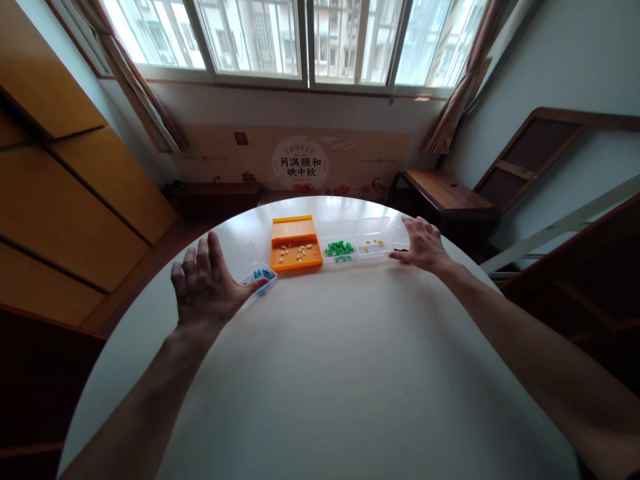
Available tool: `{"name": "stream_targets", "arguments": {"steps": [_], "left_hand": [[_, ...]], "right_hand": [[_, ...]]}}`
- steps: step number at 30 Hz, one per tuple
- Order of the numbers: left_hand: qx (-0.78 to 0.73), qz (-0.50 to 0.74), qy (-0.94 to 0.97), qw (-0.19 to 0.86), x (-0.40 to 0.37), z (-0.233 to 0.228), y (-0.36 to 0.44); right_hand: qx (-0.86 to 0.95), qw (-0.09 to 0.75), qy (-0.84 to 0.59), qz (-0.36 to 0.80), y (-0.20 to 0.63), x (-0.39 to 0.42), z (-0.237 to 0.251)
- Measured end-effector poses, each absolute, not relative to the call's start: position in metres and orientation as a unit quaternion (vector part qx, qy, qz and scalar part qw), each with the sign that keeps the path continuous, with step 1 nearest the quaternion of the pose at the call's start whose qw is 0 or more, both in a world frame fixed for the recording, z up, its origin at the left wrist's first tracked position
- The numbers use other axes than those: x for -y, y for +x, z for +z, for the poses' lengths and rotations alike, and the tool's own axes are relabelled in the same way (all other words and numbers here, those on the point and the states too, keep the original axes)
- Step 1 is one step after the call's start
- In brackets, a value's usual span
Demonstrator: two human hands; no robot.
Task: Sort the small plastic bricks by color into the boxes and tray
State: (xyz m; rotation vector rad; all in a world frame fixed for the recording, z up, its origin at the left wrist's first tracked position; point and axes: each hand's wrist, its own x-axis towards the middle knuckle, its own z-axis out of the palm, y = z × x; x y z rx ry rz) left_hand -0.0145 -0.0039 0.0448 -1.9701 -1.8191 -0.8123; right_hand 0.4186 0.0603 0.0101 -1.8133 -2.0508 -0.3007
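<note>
My left hand point(207, 283) is open, fingers spread, with its thumb over a clear box point(274, 280) of small blue pieces point(263, 273). At the right end of the row my right hand point(423, 245) is open beside a clear box that it partly hides; small dark pieces point(401, 250) show there. Between my hands stand an orange box point(295, 230) with several cream pieces point(301, 253), a clear box point(326, 259) of green pieces point(339, 249), and a clear box point(361, 253) with a few yellow pieces point(376, 243). Clear lids stand raised behind the boxes.
The boxes stand on a round white table point(350, 387), toward its far edge. Beyond it are a wooden bench point(450, 190) at the right, a wooden cabinet point(65, 173) at the left, and a window point(310, 43) with curtains.
</note>
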Motion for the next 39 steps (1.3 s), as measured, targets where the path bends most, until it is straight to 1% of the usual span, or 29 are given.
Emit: {"name": "stream_targets", "arguments": {"steps": [4,8,12,18,22,26,28,31,34,37,39], "left_hand": [[0.654,-0.184,-0.707,0.196,0.009,0.039,-0.024],[0.599,-0.137,-0.755,0.228,0.02,0.034,-0.02],[0.534,-0.12,-0.816,0.184,0.027,0.028,-0.016],[0.502,-0.12,-0.842,0.158,0.024,0.024,-0.024],[0.509,-0.132,-0.843,0.112,0.014,0.033,-0.033],[0.526,-0.174,-0.831,0.054,-0.027,0.051,-0.03],[0.56,-0.193,-0.805,0.027,-0.063,0.059,-0.024],[0.614,-0.207,-0.761,-0.034,-0.122,0.061,-0.011],[0.633,-0.188,-0.743,-0.106,-0.172,0.052,-0.002],[0.615,-0.158,-0.751,-0.182,-0.202,0.039,0.0],[0.612,-0.137,-0.751,-0.206,-0.213,0.031,-0.001]], "right_hand": [[0.733,0.221,-0.631,-0.124,0.422,-0.036,0.0],[0.756,0.221,-0.602,-0.129,0.419,-0.011,-0.011],[0.76,0.2,-0.606,-0.121,0.42,0.001,-0.018],[0.757,0.158,-0.625,-0.106,0.42,0.004,-0.014],[0.75,0.179,-0.63,-0.093,0.421,0.003,-0.01],[0.733,0.254,-0.625,-0.091,0.411,-0.019,0.002],[0.744,0.272,-0.604,-0.093,0.4,-0.04,0.013],[0.765,0.258,-0.583,-0.089,0.381,-0.076,0.029],[0.785,0.211,-0.578,-0.071,0.369,-0.103,0.036],[0.798,0.176,-0.572,-0.067,0.369,-0.108,0.032],[0.805,0.174,-0.562,-0.078,0.372,-0.099,0.024]]}}
